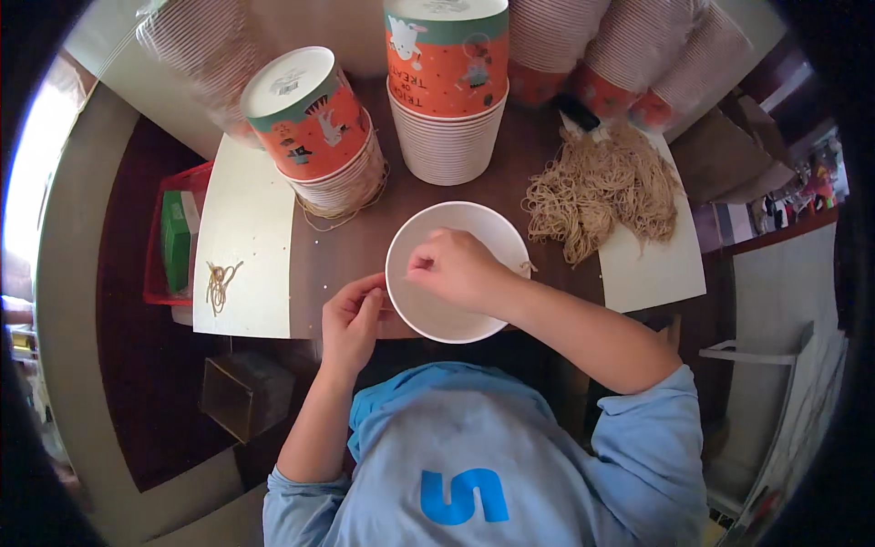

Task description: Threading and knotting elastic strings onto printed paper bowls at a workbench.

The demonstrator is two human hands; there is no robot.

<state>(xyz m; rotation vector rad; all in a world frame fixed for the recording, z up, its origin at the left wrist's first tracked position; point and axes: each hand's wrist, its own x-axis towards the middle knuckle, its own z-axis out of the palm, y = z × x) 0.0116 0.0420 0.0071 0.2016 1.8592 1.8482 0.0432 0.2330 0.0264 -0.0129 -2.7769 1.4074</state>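
Note:
A white-lined paper bucket stands open end up at the table's front edge, before my body. My right hand reaches into it from the right. Its fingers are pinched together close to the inner left wall; what they hold is hidden. Outside that same wall is my left hand, its thumb and forefinger drawn together against the bucket. Anything between them is too small to make out. On the bucket's right side a short knotted end of tan string sticks out.
Behind stand two upside-down stacks of orange printed buckets, the left one with string around it. A heap of tan string lies right, a small string bundle left. Wrapped bucket stacks line the back. A red crate sits left.

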